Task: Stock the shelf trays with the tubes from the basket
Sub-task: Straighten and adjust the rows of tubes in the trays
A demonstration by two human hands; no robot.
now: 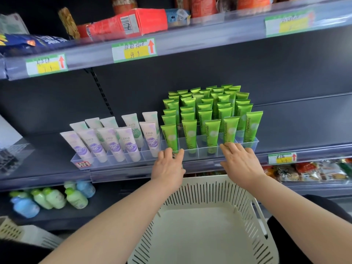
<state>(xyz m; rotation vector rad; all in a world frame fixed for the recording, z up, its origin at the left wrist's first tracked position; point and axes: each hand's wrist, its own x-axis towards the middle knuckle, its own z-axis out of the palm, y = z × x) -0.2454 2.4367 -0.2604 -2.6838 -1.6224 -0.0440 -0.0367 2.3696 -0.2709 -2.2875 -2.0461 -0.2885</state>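
A clear divided tray (251,142) on the middle shelf holds several upright green tubes (209,115). To its left a second clear tray (80,159) holds several white and purple tubes (114,141). My left hand (168,165) touches the front edge of the green tray near its left corner, fingers fairly straight. My right hand (241,161) rests its fingertips on the same front edge, further right. Neither hand holds a tube. The white slotted basket (238,191) sits below my forearms and no tubes show inside it.
The shelf above (190,44) carries boxes and packets behind price labels. Small bottles (57,199) lie on the lower shelf at left, snack packets (304,171) at right. Another pale basket (19,233) shows at the bottom left corner.
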